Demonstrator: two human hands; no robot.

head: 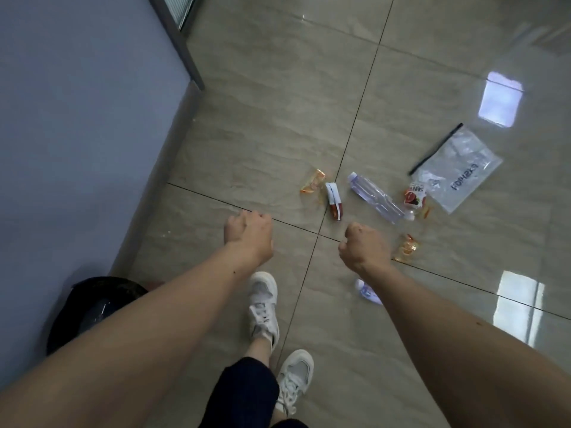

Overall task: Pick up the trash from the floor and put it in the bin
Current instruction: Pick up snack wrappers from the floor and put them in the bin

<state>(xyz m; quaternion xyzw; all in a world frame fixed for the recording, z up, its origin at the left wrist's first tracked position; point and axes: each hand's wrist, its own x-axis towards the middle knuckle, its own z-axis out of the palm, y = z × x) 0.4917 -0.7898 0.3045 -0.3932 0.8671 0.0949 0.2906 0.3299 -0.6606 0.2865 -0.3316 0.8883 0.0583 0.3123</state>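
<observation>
Trash lies scattered on the tiled floor ahead of me: an orange wrapper (312, 181), a red and white sachet (334, 201), a clear plastic bottle (375, 197), a red snack packet (415, 194), a clear zip bag (457, 171), another orange wrapper (406, 248) and a small white bottle (366, 292) partly hidden under my right forearm. The black bin (92, 307) stands at the lower left by the wall, partly covered by my left arm. My left hand (248, 231) and my right hand (364, 245) hang above the floor with fingers curled, holding nothing.
A lilac wall (77, 134) runs along the left, ending at a grey door frame (185, 47). My two white sneakers (264, 304) stand on the tiles near the bin. Glossy floor stretches to the right and far side.
</observation>
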